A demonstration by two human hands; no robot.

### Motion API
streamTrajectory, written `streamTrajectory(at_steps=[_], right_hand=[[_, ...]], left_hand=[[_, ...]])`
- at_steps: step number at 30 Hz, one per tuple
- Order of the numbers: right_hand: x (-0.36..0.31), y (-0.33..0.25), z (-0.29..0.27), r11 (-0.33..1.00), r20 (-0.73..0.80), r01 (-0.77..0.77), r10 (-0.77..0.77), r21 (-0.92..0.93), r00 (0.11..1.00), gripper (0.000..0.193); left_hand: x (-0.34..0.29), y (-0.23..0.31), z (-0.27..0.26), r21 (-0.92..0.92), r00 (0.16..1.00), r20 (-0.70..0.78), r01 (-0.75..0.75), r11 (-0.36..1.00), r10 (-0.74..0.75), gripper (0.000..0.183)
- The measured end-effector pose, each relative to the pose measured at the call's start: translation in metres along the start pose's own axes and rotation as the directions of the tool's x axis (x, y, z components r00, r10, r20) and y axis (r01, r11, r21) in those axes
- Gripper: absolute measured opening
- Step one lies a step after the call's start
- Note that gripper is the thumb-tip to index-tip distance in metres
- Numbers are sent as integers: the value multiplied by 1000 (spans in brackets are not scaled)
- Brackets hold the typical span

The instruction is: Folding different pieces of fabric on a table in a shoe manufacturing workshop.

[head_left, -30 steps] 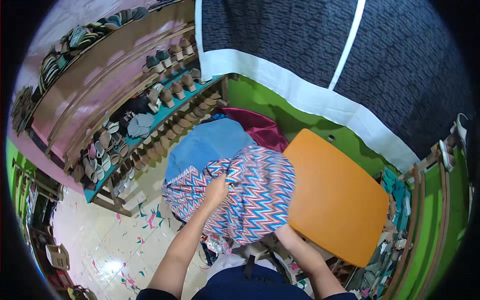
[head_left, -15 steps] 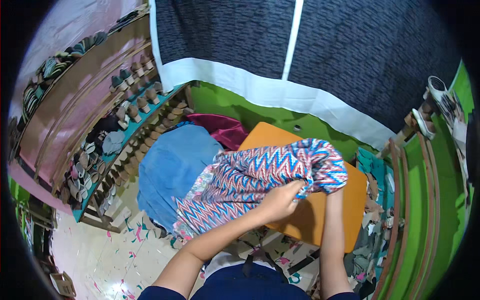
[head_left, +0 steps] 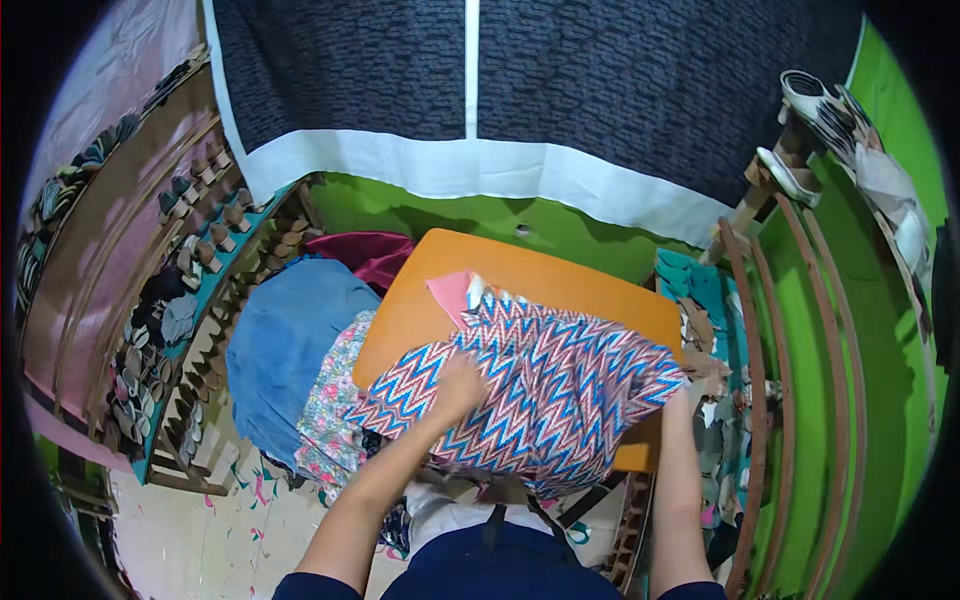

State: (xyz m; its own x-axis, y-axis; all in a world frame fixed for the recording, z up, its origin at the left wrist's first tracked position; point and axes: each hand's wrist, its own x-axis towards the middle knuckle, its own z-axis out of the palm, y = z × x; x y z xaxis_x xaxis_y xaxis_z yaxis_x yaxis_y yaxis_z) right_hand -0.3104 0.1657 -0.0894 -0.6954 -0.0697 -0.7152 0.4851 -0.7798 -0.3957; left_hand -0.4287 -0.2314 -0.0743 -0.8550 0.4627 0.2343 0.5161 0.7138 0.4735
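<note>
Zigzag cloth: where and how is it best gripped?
The zigzag cloth seems best pinched at its left corner and right corner, coming in from each outer side: it spreads limp and creased over the orange tabletop, with both corners tapering outward.

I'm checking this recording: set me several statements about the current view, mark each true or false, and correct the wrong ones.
1. A zigzag cloth covers part of the orange tabletop. True.
2. The blue cloth lies right of the tabletop. False: the blue cloth is to its left.
3. The person's left hand is on the zigzag cloth. True.
4. The shelves at the picture's left hold no shoes. False: shoes stand there in rows.
5. The dark curtain's lower border is red. False: the dark curtain has a white border.
</note>
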Motion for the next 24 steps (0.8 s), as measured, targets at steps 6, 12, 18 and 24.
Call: streamTrajectory(at_steps=[6, 12, 18, 24], right_hand=[[-34, 56, -44, 999, 3, 6, -6, 44, 1000, 48], [-55, 75, -52, 971, 123, 203, -219, 130, 968, 48], [-49, 2, -30, 960, 115, 270, -277, 71, 954, 47], [-81, -112, 13, 580, 664, 673, -727, 458, 175, 43]], left_hand=[[-16, -69, 11, 309, 966, -54, 258, 915, -254, 60], [-19, -54, 24, 161, 794, 325, 488, 858, -513, 46], [43, -1, -28, -29, 483, 850, 441, 897, -210, 30], [100, -1, -78, -940, 927, 339, 328, -89, -160, 15]])
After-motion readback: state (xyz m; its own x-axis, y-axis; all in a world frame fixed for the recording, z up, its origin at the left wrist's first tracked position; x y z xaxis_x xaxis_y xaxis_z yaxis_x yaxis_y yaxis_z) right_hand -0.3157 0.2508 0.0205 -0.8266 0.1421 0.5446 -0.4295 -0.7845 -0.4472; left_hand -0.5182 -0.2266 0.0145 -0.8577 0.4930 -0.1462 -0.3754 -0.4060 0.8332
